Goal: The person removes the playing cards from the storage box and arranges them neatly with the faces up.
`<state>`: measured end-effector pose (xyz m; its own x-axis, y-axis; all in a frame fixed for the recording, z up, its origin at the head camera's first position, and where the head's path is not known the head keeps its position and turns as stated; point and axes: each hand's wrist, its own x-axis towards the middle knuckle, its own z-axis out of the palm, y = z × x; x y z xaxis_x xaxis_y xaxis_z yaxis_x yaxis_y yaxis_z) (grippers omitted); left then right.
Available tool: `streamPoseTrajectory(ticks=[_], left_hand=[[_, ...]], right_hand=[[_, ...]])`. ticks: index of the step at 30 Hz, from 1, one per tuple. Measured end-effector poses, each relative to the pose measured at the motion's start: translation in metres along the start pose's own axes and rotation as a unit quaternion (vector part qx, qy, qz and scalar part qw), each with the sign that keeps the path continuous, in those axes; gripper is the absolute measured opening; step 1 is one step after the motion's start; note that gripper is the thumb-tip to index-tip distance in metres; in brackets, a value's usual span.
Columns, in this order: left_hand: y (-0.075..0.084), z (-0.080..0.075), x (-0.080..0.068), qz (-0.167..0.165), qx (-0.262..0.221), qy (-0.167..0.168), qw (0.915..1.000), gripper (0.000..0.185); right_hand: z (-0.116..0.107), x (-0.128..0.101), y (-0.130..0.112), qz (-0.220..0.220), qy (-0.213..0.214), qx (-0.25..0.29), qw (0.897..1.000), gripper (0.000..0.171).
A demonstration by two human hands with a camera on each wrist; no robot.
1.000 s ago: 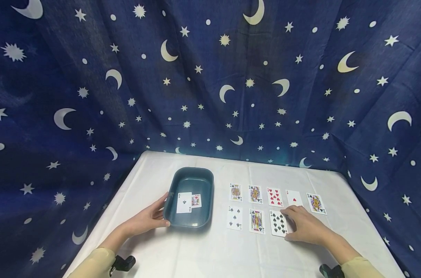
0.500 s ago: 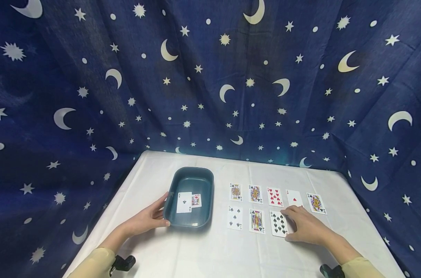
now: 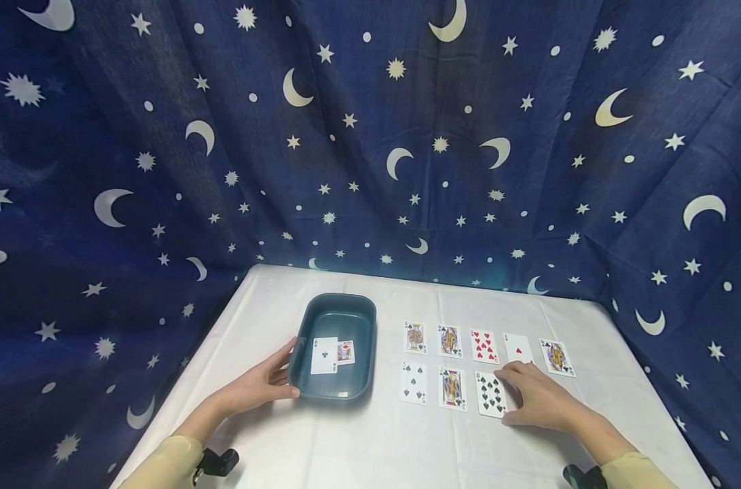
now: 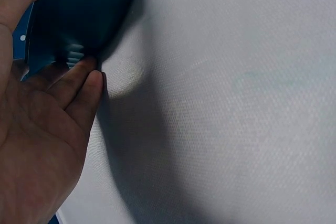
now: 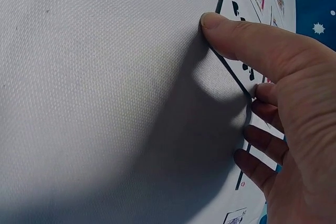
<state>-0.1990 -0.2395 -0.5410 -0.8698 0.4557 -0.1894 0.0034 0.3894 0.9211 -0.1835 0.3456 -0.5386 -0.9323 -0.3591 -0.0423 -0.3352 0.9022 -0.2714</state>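
Note:
My left hand (image 3: 260,386) holds a dark teal tray (image 3: 339,326) by its left side, thumb at the near corner and fingers on the outer wall. An ace of clubs (image 3: 324,365) lies in the tray, partly over a red-suited face card (image 3: 346,352). On the right, my right hand (image 3: 540,397) pinches a ten of spades (image 3: 489,395) between thumb and fingers at its right side. In the right wrist view, the thumb lies at one edge of the ten (image 5: 239,51) and a fingertip at its corner. Behind the hand is a partly covered red ace (image 3: 518,347).
A jack (image 3: 452,389) and a five of black suit (image 3: 413,384) lie left of the ten. Behind them runs a row with a king (image 3: 415,337), a queen (image 3: 449,341), a hearts card (image 3: 483,346) and another face card (image 3: 557,357). A starry curtain (image 3: 370,136) stands behind the white-covered table.

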Motion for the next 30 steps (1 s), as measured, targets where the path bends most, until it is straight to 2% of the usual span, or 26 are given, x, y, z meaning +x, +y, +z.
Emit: streamPoseTrajectory(ticks=[12,30], left_hand=[[-0.0008,-0.0008,0.0008,0.005,-0.005,-0.005,1.0,0.106],[0.0012,0.0001,0.0007,-0.002,0.002,0.002,1.0,0.107]], right_hand=[[-0.0012,-0.0004,0.0008,-0.014,0.007,0.0,1.0,0.088],[-0.0047,-0.0012,-0.0013,-0.007,-0.007,0.004,1.0,0.088]])
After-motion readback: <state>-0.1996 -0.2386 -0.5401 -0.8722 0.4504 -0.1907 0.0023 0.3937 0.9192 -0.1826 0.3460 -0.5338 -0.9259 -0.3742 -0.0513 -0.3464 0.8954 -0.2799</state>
